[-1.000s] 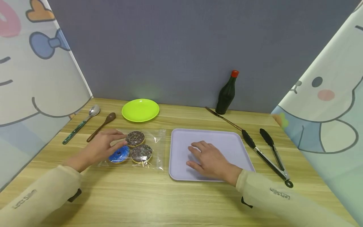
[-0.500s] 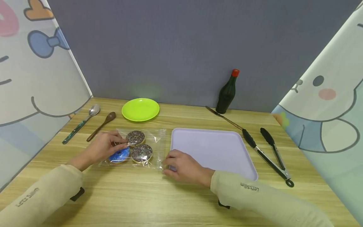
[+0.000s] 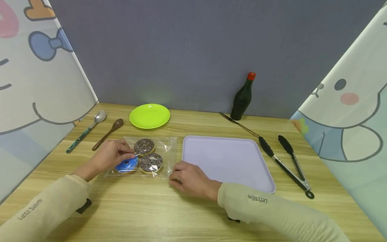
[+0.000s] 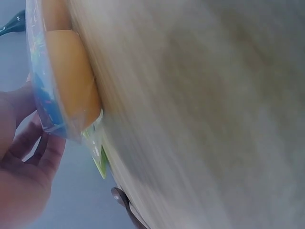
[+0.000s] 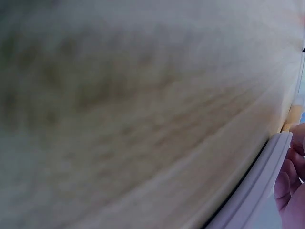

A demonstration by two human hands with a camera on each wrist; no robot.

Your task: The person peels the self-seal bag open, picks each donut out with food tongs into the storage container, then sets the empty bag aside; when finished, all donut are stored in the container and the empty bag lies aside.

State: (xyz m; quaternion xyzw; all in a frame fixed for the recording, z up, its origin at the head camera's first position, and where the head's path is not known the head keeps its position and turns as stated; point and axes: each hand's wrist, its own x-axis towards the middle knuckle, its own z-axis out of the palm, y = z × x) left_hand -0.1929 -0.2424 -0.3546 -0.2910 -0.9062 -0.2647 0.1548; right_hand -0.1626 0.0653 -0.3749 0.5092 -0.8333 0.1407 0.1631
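A clear plastic bag (image 3: 169, 148) lies flat on the table with two dark sprinkled donuts (image 3: 151, 163) and one blue donut (image 3: 127, 164) inside. My left hand (image 3: 112, 156) pinches the bag's film above the blue donut. From the left wrist, the fingers (image 4: 50, 155) show close against the wrapped donut's side. At the bag's lower right corner, my right hand (image 3: 190, 179) has curled fingers and pinches the edge; the fingertips are partly hidden. In the right wrist view, the lavender tray's rim (image 5: 252, 186) runs just beside the right fingers (image 5: 283, 186).
The lavender tray (image 3: 223, 154) lies right of the bag. Behind stand a lime green plate (image 3: 149, 116) and a dark bottle (image 3: 242, 99). A metal spoon (image 3: 86, 132) and wooden spoon (image 3: 107, 134) lie left; tongs (image 3: 287, 168) and a slim knife (image 3: 239, 124) lie right.
My right hand has moved left from over the tray to the bag's lower right corner. The left thumb and fingers have closed together on the film. The donuts have stayed in place.
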